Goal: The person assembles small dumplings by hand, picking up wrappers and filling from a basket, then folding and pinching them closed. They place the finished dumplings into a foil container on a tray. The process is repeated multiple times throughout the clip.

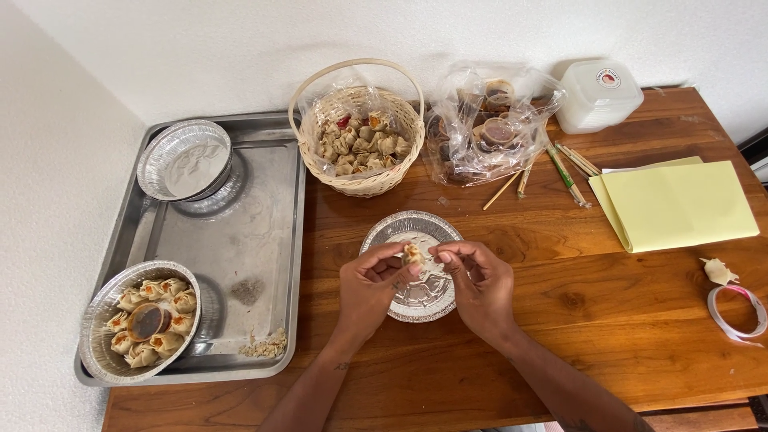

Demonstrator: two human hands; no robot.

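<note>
My left hand [370, 290] and my right hand [480, 286] meet over an empty round foil pan [416, 232] on the wooden table. Together their fingertips pinch one small dumpling [413, 255] above the pan. A wicker basket [360, 186] lined with plastic, holding several dumplings, stands just beyond the pan. At the near left a foil pan [99, 320] holds several dumplings ringed around a small sauce cup [147, 321].
A metal tray [248, 232] on the left carries the filled pan and an empty foil pan [186, 160]. A plastic bag of sauce cups [490, 128], chopsticks [568, 174], a white lidded container [600, 94], yellow paper [678, 204] and a tape roll [736, 314] lie to the right.
</note>
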